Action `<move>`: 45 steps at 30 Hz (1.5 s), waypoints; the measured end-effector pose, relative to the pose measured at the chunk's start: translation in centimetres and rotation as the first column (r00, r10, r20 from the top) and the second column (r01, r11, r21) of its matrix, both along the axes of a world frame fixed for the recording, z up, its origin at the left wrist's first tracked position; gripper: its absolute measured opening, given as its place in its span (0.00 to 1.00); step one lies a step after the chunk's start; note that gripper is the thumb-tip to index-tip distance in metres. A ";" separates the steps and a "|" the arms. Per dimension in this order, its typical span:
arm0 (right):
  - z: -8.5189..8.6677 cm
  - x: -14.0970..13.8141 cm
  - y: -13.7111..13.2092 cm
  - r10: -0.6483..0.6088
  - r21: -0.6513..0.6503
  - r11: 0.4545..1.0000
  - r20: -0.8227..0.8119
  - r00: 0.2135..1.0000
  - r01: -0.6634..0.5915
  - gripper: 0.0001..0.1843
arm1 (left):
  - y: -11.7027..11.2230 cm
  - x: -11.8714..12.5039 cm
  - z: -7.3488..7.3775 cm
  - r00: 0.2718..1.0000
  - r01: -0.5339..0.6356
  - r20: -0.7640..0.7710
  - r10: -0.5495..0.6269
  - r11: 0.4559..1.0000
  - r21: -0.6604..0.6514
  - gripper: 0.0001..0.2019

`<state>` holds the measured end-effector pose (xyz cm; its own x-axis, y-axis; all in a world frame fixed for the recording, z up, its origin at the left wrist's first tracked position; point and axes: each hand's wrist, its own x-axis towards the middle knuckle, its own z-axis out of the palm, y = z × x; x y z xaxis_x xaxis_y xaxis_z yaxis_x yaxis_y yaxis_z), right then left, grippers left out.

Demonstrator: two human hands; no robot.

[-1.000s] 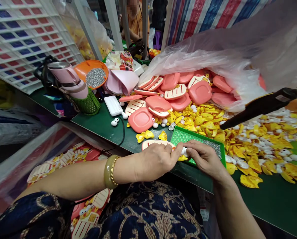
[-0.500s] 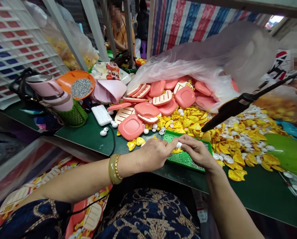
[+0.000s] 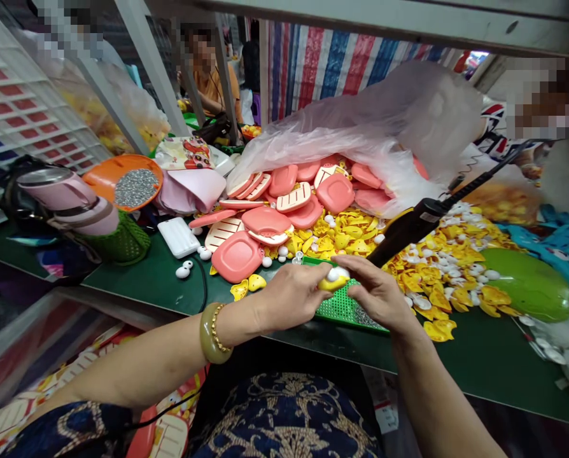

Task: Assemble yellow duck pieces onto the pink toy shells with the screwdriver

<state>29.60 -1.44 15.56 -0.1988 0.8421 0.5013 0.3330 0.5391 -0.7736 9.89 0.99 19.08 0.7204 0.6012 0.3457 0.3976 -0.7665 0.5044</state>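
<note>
My left hand (image 3: pixel 291 294) and my right hand (image 3: pixel 377 294) meet over a green perforated tray (image 3: pixel 337 310) at the front of the green table (image 3: pixel 480 362). Together they pinch a small yellow plastic piece with a white cap (image 3: pixel 333 278) between their fingertips. My left wrist wears a jade bangle and a gold bracelet. Behind the hands lies a heap of yellow and white parts (image 3: pixel 437 273) and a pile of pink plastic shells (image 3: pixel 284 203).
A black electric screwdriver (image 3: pixel 411 229) hangs over the heap. A clear plastic bag (image 3: pixel 384 133) covers the pink shells. An orange bowl of screws (image 3: pixel 129 184), a pink flask (image 3: pixel 69 197) in a green holder and a white case (image 3: pixel 178 236) stand at left. A green dish (image 3: pixel 527 283) sits right. Another person sits behind.
My hands have lifted the yellow and white piece slightly off the green tray. The camera has swung right and up, so the table contents sit further left in view.
</note>
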 end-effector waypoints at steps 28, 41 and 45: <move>-1.7 8.1 11.0 -0.826 -0.015 0.494 -0.320 0.464 0.869 0.36 | 4.8 -4.0 -4.2 0.884 0.030 0.121 0.451 0.204 -0.979 0.20; -1.1 3.3 6.0 -0.299 0.137 0.857 -0.654 0.695 0.497 0.18 | 5.1 -0.4 -8.0 0.890 0.183 0.102 0.444 -0.144 -0.973 0.20; -4.6 1.5 5.7 -0.217 0.011 0.960 -0.602 0.768 0.280 0.22 | 5.2 0.6 -9.1 0.880 0.134 0.049 0.472 -0.150 -0.980 0.21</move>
